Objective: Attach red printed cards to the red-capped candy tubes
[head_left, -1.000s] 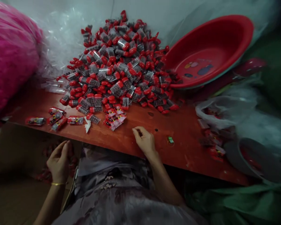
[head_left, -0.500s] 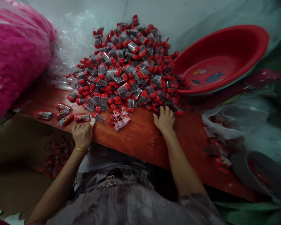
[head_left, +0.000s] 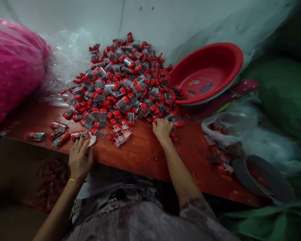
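Red wooden table (head_left: pixel 140 150), glossy red-capped tubes (head_left: pixel 125 87)

No readable text anywhere. Packets (head_left: pixel 120 135) at 6 o'clock of the pile (head_left: pixel 125 80) carry print, too blurred; basin (head_left: pixel 223 57) has coloured pictures only.

Basin (head_left: pixel 210 72) right of capsule pile (head_left: pixel 125 83)
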A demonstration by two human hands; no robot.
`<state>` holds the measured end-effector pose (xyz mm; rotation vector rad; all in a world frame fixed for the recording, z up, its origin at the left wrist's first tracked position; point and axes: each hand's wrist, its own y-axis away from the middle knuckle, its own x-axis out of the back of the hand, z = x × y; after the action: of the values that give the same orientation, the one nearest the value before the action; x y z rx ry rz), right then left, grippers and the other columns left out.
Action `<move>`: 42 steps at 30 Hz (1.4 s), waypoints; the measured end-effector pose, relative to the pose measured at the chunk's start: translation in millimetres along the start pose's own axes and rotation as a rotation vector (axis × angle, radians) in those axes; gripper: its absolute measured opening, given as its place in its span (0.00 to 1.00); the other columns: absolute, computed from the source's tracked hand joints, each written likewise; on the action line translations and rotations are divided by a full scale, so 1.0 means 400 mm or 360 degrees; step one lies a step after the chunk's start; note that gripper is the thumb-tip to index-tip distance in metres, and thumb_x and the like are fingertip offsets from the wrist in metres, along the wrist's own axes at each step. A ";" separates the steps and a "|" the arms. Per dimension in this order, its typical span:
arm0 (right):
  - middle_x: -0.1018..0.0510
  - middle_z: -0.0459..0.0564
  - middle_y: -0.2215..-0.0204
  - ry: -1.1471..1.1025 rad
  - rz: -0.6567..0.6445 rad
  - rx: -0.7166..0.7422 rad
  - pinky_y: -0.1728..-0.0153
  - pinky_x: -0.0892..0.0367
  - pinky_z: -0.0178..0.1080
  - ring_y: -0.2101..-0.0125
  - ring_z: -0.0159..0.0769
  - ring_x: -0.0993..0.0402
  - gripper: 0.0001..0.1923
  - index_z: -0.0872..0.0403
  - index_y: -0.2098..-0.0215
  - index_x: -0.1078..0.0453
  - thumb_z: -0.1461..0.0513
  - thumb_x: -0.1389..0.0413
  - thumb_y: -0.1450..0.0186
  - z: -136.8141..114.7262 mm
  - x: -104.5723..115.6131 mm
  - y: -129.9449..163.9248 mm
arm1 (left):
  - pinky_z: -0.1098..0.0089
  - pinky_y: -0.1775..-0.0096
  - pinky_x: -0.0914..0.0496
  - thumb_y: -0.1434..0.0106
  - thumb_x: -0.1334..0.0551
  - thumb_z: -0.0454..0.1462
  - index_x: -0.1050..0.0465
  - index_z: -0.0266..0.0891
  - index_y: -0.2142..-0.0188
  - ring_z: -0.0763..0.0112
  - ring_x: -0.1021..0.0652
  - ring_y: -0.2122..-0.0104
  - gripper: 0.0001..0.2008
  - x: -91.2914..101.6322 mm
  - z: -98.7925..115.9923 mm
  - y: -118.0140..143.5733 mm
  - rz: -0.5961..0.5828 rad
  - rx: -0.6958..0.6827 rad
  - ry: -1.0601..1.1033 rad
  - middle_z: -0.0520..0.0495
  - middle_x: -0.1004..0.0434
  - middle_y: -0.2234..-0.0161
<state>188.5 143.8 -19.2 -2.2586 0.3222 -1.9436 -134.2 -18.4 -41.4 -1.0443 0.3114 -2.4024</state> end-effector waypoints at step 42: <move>0.29 0.52 0.47 -0.0968 -0.0487 0.0543 0.42 0.49 0.52 0.43 0.39 0.40 0.24 0.52 0.46 0.35 0.60 0.66 0.32 -0.091 0.026 0.311 | 0.57 0.49 0.36 0.57 0.40 0.30 0.28 0.40 0.77 0.59 0.25 0.62 0.06 -0.321 0.257 0.079 -0.1112 -0.0382 0.0774 0.44 0.22 0.72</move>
<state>145.5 22.1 -34.5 -2.6005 -0.4129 -1.1815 27.1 21.3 -63.5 -0.7160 0.4676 -3.3230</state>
